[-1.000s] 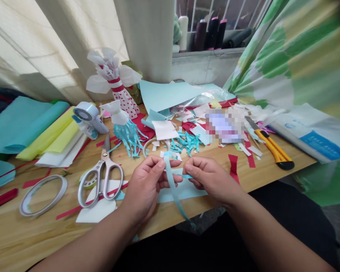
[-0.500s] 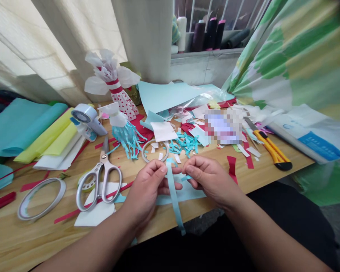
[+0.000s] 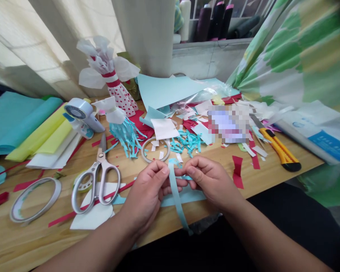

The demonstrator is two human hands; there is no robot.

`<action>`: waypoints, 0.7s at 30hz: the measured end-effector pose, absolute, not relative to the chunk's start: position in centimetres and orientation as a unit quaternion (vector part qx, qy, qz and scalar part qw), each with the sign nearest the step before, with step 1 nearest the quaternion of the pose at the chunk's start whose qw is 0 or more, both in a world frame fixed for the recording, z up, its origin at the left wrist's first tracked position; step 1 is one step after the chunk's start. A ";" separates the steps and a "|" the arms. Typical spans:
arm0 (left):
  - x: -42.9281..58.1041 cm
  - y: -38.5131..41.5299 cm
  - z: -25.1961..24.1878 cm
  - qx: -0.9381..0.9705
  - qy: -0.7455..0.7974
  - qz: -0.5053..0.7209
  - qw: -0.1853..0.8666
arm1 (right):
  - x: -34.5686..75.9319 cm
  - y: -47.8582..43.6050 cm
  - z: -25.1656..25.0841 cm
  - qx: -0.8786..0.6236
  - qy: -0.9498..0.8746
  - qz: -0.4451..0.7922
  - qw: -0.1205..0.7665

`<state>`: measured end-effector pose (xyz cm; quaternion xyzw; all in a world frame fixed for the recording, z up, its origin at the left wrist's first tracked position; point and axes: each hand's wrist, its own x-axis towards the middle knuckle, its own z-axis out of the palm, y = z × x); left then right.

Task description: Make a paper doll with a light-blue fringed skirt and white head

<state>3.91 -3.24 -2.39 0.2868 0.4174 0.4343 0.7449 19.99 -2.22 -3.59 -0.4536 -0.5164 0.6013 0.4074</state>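
legible text: none | blue label on plastic bag (image 3: 330,146): unreadable (too blurred)

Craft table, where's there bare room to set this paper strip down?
Bare wood shows at the front left of the table, below the roll of tape, and at the right, between the red paper piece and the yellow utility knife. It is crowded mid-table around the teal paper shreds and scissors.

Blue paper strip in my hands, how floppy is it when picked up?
Likely floppy: the pale blue paper strip droops in a curve below the left hand and right hand. It looks thin, so probably light and easily creased.
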 end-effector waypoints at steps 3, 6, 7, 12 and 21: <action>3.9 -3.2 -2.4 0.290 0.416 0.443 0.739 | 20.0 -2.4 -3.6 -0.452 -0.530 0.589 0.410; 3.9 -3.2 -2.4 0.293 0.418 0.441 0.738 | 20.2 -2.4 -3.5 -0.459 -0.542 0.572 0.411; 3.9 -3.2 -2.4 0.294 0.421 0.441 0.736 | 20.4 -2.5 -3.4 -0.460 -0.550 0.565 0.408; 4.0 -3.2 -2.2 0.311 0.437 0.439 0.721 | 21.1 -2.7 -2.7 -0.462 -0.645 0.480 0.374; 3.7 -3.0 -2.1 0.289 0.429 0.436 0.737 | 21.8 -2.3 -3.0 -0.422 -0.772 0.300 0.369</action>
